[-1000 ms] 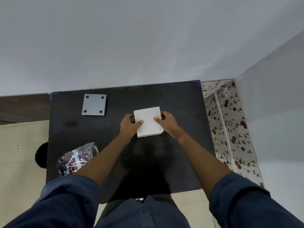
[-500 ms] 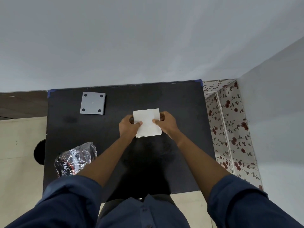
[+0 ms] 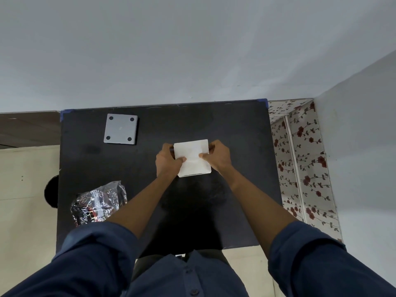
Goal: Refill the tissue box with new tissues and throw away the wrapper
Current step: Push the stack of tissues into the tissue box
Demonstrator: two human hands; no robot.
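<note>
A black table (image 3: 235, 129) stands with its far edge against a plain pale grey wall (image 3: 171, 50), with blue tape at both far corners. A second grey wall (image 3: 360, 146) closes the right side. Between it and the table runs a white panel (image 3: 304, 168) printed with red roses on vines. Left of the table the floor (image 3: 23, 200) is cream, with a dark brown strip (image 3: 27, 129) along the wall. The light is soft and even.

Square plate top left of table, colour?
Grey plate with four dark corner dots; head view.

Both arms extended, left hand (image 3: 168, 160), right hand (image 3: 218, 156), hands gripping
</note>
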